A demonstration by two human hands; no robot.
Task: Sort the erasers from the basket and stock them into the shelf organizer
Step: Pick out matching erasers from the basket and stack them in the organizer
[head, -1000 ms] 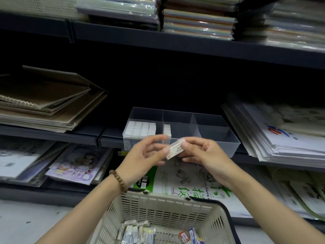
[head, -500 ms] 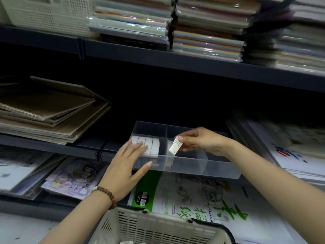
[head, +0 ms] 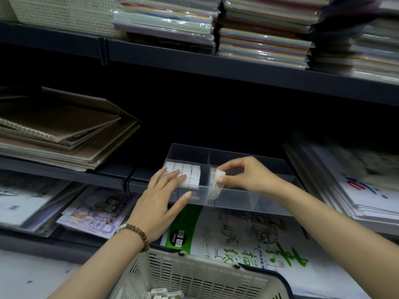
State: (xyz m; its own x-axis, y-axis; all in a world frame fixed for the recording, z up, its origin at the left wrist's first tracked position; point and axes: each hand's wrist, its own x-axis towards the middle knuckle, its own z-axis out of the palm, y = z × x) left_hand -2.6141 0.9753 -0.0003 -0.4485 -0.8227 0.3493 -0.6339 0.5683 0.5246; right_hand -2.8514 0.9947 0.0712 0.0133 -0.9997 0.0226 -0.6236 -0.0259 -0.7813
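While pinching one eraser point(head: 218, 182) in right hand point(head: 250, 175), inside middle compartment of organizer point(head: 259, 203) | left hand point(head: 159, 203) spread flat on stacked erasers point(head: 192, 171) just left of pinch | basket point(head: 194, 275) below both hands

Clear organizer point(head: 248, 203) on the shelf point(head: 103, 174): white erasers point(head: 191, 170) packed in rows in its left compartment, one eraser point(head: 218, 183) tilted in the middle. Beige basket point(head: 194, 275) below.
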